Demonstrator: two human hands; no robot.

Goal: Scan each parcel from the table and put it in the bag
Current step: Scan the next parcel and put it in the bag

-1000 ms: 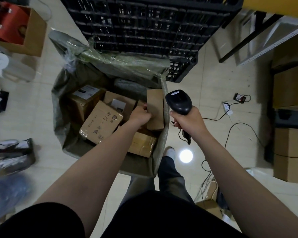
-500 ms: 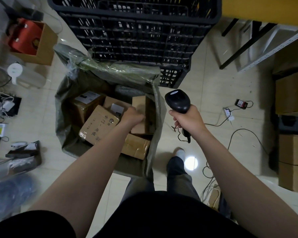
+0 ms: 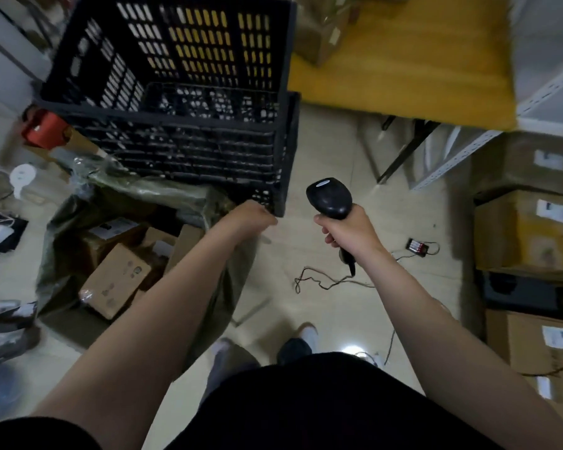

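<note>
A grey-green sack [image 3: 56, 222] stands open on the floor at the left, with several brown cardboard parcels inside, among them a large one [image 3: 115, 280] lying tilted. My left hand [image 3: 251, 218] hovers over the sack's right rim by the crate corner, fingers loosely curled and holding nothing. My right hand [image 3: 348, 232] grips the black barcode scanner [image 3: 329, 198], head up and pointing away from me. The yellow table [image 3: 403, 63] lies at the top right, with a blurred brown parcel [image 3: 322, 30] at its left end.
Two stacked black slatted crates [image 3: 176, 108] stand behind the sack. Labelled cardboard boxes [image 3: 527, 235] pile up along the right. The scanner's cable [image 3: 322, 282] and a small charger [image 3: 418, 246] lie on the tiled floor. A red item [image 3: 43, 128] and clutter line the left.
My left hand let go of the parcel in the sack and lifted out to the right, empty. The view swung up toward the table. The scanner stays in my right hand.
</note>
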